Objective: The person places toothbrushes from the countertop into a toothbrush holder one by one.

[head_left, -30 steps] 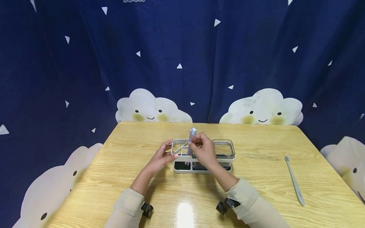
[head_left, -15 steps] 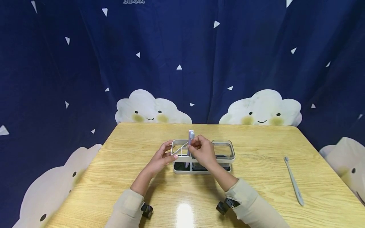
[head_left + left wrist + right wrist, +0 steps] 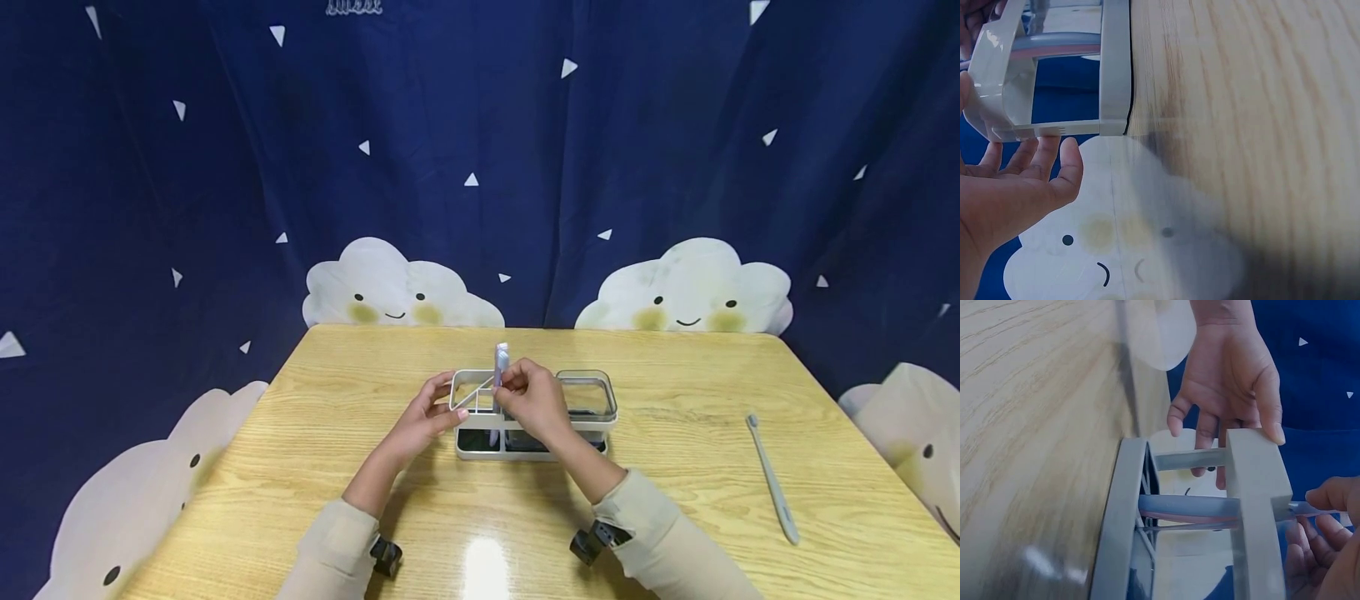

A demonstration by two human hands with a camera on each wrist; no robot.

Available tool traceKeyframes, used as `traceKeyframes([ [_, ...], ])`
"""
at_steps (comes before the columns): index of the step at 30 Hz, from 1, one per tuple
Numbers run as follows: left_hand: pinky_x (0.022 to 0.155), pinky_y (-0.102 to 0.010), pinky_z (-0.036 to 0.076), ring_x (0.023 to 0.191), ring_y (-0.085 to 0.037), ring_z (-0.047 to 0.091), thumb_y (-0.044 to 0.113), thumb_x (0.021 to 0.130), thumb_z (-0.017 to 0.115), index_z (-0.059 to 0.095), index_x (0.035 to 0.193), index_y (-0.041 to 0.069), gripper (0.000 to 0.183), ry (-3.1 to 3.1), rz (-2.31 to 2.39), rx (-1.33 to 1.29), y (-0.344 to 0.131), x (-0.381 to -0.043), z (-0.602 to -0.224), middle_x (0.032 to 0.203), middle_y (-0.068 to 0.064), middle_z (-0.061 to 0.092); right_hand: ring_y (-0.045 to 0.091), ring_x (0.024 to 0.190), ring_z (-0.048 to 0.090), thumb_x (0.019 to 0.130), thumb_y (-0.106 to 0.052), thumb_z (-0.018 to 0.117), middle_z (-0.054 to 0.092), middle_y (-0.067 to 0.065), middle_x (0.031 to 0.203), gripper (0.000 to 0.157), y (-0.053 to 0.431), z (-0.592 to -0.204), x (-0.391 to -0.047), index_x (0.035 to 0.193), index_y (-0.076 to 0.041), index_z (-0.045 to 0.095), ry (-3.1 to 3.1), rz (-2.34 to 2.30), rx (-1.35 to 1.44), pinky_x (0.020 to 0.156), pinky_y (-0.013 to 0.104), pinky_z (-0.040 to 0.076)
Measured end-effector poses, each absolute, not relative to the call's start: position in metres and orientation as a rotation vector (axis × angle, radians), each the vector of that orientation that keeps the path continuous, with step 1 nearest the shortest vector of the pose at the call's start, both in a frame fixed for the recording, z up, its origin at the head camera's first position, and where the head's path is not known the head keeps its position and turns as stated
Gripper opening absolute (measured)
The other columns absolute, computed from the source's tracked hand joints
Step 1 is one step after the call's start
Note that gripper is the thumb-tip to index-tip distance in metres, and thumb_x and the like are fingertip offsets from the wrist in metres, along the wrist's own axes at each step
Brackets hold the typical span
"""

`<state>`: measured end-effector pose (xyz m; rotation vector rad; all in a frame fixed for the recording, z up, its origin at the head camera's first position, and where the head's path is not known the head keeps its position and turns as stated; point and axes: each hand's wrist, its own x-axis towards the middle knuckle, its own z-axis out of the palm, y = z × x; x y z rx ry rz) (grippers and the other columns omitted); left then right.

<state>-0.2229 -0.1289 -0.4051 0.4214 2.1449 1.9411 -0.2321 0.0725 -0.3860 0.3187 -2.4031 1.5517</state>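
Note:
A white toothbrush holder (image 3: pixel 585 425) stands on the table between both hands. My left hand (image 3: pixel 420 421) grips its left end, thumb on the top front rim and fingers along the side. My right hand (image 3: pixel 538 404) pinches a toothbrush with a pale blue head (image 3: pixel 503 360) just above a top slot. Beside it stands a purple-pink toothbrush (image 3: pixel 497 377). In the right wrist view, a blue handle (image 3: pixel 1191 505) and a pink handle (image 3: pixel 1179 518) run close together down through the holder. The right fingers partly hide the slots.
A clear cup (image 3: pixel 588 374) sits in the holder's right section. On the wooden table (image 3: pixel 675 467), a grey toothbrush (image 3: pixel 772 479) lies far to the right. A dark blue curtain (image 3: pixel 480 100) with clouds hangs behind the table.
The blue-headed toothbrush has moved down and slightly left, coming more upright in the holder. The left hand keeps its grip on the holder's end.

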Motion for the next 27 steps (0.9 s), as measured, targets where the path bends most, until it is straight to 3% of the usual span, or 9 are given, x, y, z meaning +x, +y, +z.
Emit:
traceKeyframes([
  [11, 0.085, -0.043, 0.041, 0.110, -0.028, 0.048, 0.005, 0.090, 0.059, 0.025, 0.144, 0.006, 0.064, 2.117, 1.973, 0.423, -0.128, -0.222, -0.405, 0.140, -0.021, 0.033, 0.019, 0.066, 0.056, 0.074, -0.004, 0.076, 0.063, 0.004, 0.074, 0.021, 0.093, -0.374, -0.223, 0.088, 0.001, 0.062, -2.369, 1.642, 0.306, 0.059, 0.026, 0.046],
  [15, 0.082, -0.040, 0.041, 0.107, -0.025, 0.049, 0.005, 0.090, 0.060, 0.026, 0.144, 0.007, 0.064, 2.126, 1.965, 0.423, -0.128, -0.223, -0.406, 0.140, -0.020, 0.033, 0.021, 0.073, 0.057, 0.076, -0.004, 0.075, 0.064, 0.008, 0.083, 0.021, 0.103, -0.372, -0.222, 0.093, 0.000, 0.062, -2.330, 1.701, 0.371, 0.064, 0.028, 0.047],
  [21, 0.088, -0.052, 0.038, 0.106, -0.024, 0.050, 0.005, 0.089, 0.060, 0.026, 0.144, 0.006, 0.064, 2.116, 1.974, 0.419, -0.128, -0.223, -0.407, 0.139, -0.020, 0.034, 0.023, 0.082, 0.059, 0.080, -0.006, 0.072, 0.064, 0.012, 0.093, 0.025, 0.122, -0.370, -0.217, 0.102, -0.001, 0.062, -2.337, 1.692, 0.476, 0.068, 0.031, 0.050],
  [27, 0.089, -0.053, 0.037, 0.108, -0.026, 0.050, 0.005, 0.089, 0.060, 0.026, 0.144, 0.006, 0.064, 2.109, 1.985, 0.425, -0.128, -0.222, -0.407, 0.139, -0.018, 0.036, 0.025, 0.089, 0.058, 0.082, -0.015, 0.072, 0.061, 0.017, 0.104, 0.030, 0.145, -0.361, -0.212, 0.108, -0.003, 0.062, -2.467, 1.641, 0.540, 0.068, 0.032, 0.051],
])
